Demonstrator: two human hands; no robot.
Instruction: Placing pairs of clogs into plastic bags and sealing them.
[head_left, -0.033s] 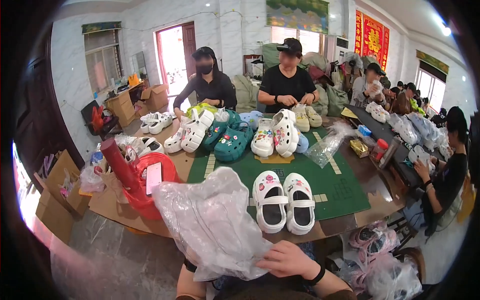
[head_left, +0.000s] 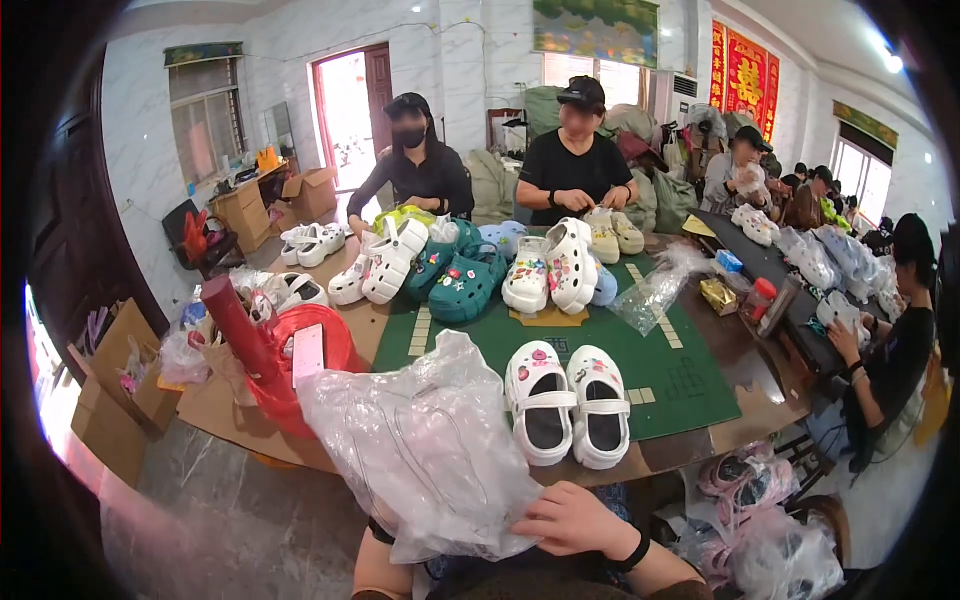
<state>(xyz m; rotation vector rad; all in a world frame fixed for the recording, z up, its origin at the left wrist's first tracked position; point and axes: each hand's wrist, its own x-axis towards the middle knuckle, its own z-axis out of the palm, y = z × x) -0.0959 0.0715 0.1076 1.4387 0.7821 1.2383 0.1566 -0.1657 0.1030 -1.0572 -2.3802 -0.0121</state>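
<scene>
A clear plastic bag (head_left: 425, 440) hangs spread out in front of me, over the table's near edge. My right hand (head_left: 570, 520) pinches its lower right edge between thumb and fingers. My left hand is hidden behind or inside the bag; only the left forearm (head_left: 383, 575) and a dark wristband show below it, so its fingers cannot be made out. Just beyond the bag, to the right, a pair of white clogs (head_left: 540, 410) with colourful charms stands on a green mat (head_left: 680, 395), heel straps toward me.
Decorated white clogs (head_left: 570, 265) and teal clogs (head_left: 467, 285) line the table's middle. At left, a red basket (head_left: 335, 340) holds a red cylinder (head_left: 240, 325) and a phone (head_left: 309, 352). Two co-workers sit opposite. Bagged pink clogs (head_left: 755, 490) lie low at right.
The plastic bag has shifted slightly to the left, its upper part tilting toward the red basket. My right hand keeps its pinch in nearly the same place.
</scene>
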